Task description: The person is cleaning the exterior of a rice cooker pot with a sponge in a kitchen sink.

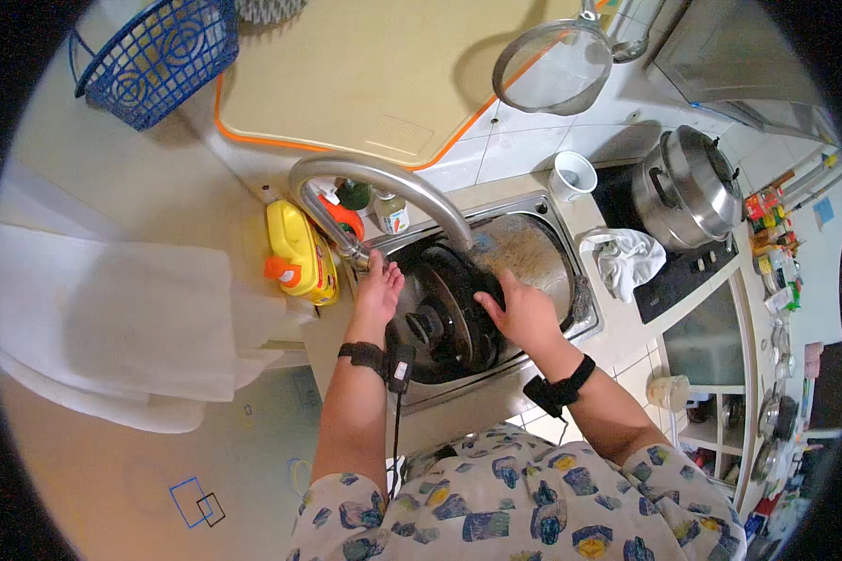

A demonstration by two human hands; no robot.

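My left hand point(379, 293) is at the base of the curved steel faucet point(386, 165), its fingertips touching or very near the lever. Its fingers are loosely bent and apart, with nothing in the palm. Over the steel sink point(589, 319), my right hand point(526, 315) is at the black cookware, thumb and index finger spread near a dark rim. Its other fingers are hidden, so a grip cannot be told. A dark lid with a black knob point(424, 326) leans in the sink's left part. Beside it lies a round pan with a brown-stained surface point(533, 256).
A yellow detergent jug point(302, 256) and a small labelled jar point(391, 212) stand by the faucet. Right of the sink are a white cup point(572, 177), a crumpled white cloth point(624, 259) and a steel pot point(687, 189) on the cooktop. A strainer point(554, 66) hangs above.
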